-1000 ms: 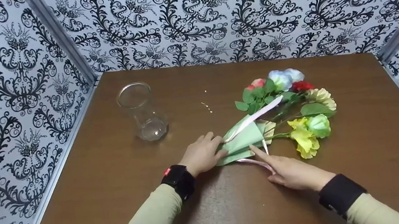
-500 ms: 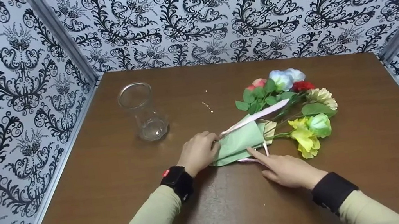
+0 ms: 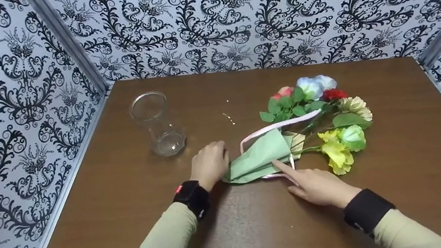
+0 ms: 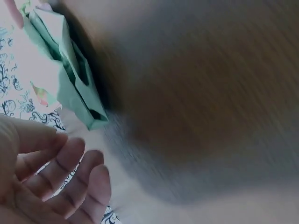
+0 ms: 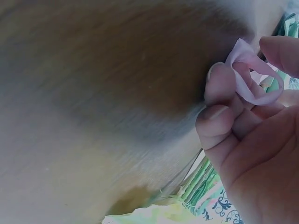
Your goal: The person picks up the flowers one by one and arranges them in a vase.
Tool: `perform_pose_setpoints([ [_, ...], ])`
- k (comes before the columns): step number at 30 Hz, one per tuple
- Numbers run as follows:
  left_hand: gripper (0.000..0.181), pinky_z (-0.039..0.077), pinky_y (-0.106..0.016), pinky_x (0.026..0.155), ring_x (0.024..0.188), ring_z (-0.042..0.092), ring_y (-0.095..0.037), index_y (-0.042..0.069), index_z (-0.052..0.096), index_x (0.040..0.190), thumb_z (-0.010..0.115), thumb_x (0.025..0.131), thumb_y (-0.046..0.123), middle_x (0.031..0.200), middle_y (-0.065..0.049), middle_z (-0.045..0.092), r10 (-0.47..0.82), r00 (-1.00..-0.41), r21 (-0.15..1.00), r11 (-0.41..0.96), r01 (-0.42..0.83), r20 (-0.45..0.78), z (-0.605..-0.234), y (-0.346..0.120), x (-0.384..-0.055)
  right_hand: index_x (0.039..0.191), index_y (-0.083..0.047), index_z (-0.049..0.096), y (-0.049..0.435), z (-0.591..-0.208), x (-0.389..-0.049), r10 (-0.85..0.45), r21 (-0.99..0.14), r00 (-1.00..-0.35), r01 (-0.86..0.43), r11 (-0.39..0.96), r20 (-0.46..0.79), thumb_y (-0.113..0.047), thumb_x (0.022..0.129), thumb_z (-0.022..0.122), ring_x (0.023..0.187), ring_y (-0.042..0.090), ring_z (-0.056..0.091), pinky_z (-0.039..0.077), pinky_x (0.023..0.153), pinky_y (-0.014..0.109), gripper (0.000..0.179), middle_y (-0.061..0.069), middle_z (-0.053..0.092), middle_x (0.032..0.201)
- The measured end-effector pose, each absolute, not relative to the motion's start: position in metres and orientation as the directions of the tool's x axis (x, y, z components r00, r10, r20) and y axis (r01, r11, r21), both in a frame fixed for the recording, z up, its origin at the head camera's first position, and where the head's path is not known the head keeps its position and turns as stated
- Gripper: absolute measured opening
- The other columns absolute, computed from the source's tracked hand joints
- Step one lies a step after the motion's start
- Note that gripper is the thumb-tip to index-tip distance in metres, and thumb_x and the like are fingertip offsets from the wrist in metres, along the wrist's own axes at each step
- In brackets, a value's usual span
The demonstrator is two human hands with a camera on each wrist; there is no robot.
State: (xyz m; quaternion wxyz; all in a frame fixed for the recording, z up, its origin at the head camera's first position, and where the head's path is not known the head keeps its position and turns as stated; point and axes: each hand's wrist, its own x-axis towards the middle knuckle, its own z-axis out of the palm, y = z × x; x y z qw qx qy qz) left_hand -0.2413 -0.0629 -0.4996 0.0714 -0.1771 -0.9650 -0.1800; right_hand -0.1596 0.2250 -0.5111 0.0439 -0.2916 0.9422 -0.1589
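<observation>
Green wrapping paper (image 3: 258,155) lies folded round the stems of artificial flowers (image 3: 335,120), with blooms to the right. My left hand (image 3: 210,165) is beside the paper's narrow left end; in the left wrist view its fingers (image 4: 70,163) are loosely curled, apart from the paper and holding nothing. With the index fingertip, my right hand (image 3: 319,186) presses on the paper's near fold. Its other fingers (image 5: 219,84) are curled, with a loop of pink ribbon (image 5: 254,88) held among them. The ribbon's other end (image 3: 282,124) lies loose over the paper's far side.
A clear glass vase (image 3: 159,124) stands on the brown table (image 3: 109,228) at the left, beyond my left hand. Small pale bits (image 3: 228,118) lie between vase and flowers. Patterned walls (image 3: 209,20) close off the back and sides.
My left hand has slid left along the paper and come off its narrow end. The ribbon's far end has come away from that hand and lies curved. My right hand has barely shifted.
</observation>
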Motion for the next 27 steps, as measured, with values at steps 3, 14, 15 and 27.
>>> perform_pose_setpoints([
  [3,0.013,0.055,-0.049,0.081,0.102,0.066,-0.031,0.013,0.067,0.107,0.064,0.099,0.023,0.109,-0.006,0.067,0.401,-0.896,0.370,0.815,0.445,0.192,-0.500,-0.062,-0.245,0.161,-0.017,0.029,0.225,-0.512,-0.160,-0.564,-0.325,-0.826,-0.536,0.779,0.010,-0.019,0.096,0.070,0.073,0.034,0.071,0.052,0.056,0.044,0.077,0.017,0.071,0.091],
  [14,0.053,0.027,-0.062,0.114,0.147,0.032,-0.041,0.020,0.060,0.143,0.041,0.106,0.053,0.158,-0.010,0.043,0.523,-0.843,0.480,0.775,0.412,-0.121,-0.491,-0.040,-0.250,0.162,-0.020,0.029,0.226,-0.517,-0.162,-0.560,-0.326,-0.828,-0.526,0.785,-0.012,-0.017,0.095,0.071,0.079,0.034,0.071,0.052,0.059,0.045,0.079,0.017,0.072,0.103],
  [15,0.054,0.028,-0.061,0.113,0.146,0.034,-0.040,0.019,0.058,0.145,0.040,0.107,0.053,0.156,-0.009,0.045,0.514,-0.848,0.477,0.782,0.401,-0.130,-0.492,-0.040,-0.251,0.162,-0.020,0.029,0.226,-0.517,-0.162,-0.562,-0.328,-0.827,-0.527,0.784,-0.014,-0.017,0.095,0.071,0.080,0.034,0.072,0.052,0.060,0.046,0.078,0.018,0.072,0.104],
  [27,0.060,0.032,-0.061,0.111,0.141,0.041,-0.041,0.011,0.044,0.154,0.046,0.106,0.047,0.152,-0.014,0.045,0.263,-0.965,0.428,0.874,0.229,-0.020,-0.492,-0.054,-0.264,0.161,-0.021,0.030,0.227,-0.516,-0.161,-0.556,-0.343,-0.831,-0.520,0.782,-0.009,-0.017,0.096,0.070,0.085,0.035,0.072,0.054,0.065,0.048,0.077,0.016,0.072,0.109],
])
